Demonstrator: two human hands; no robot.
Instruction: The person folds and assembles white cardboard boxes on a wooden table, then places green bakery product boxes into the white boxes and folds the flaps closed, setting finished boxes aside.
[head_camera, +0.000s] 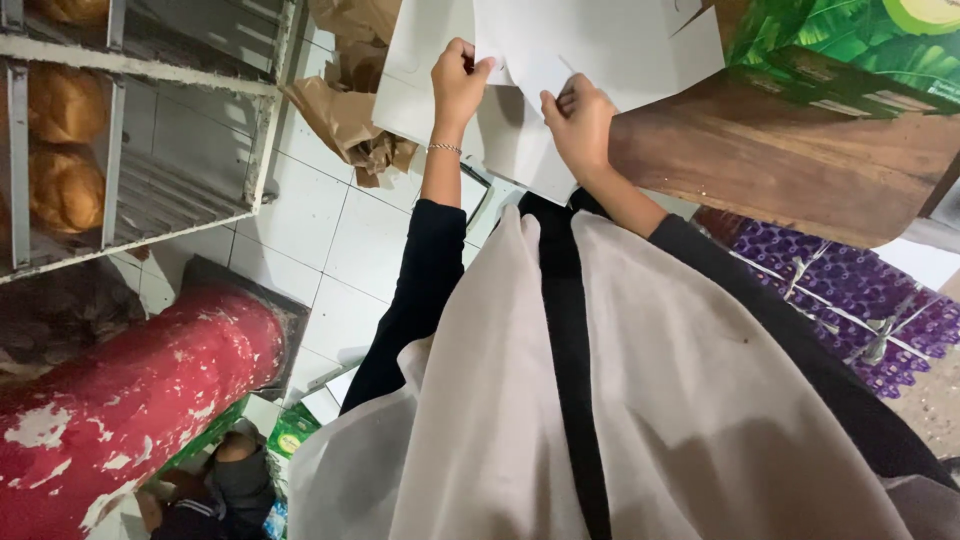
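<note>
Both hands grasp white cardboard sheet (560, 40): left hand (458, 85) pinches far edge, right hand (580, 125) grips near fold, beside wooden table (780, 160).

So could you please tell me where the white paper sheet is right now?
In the head view, the white paper sheet lies top centre on the wooden table, pinched by the left hand and right hand.

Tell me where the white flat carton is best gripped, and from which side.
Probably along its near edge, from the person's side. The carton lies flat, partly on the wooden table, with its near edge overhanging, so fingers can pinch above and below it. The left hand and right hand already pinch there; the far part runs out of view.
</note>
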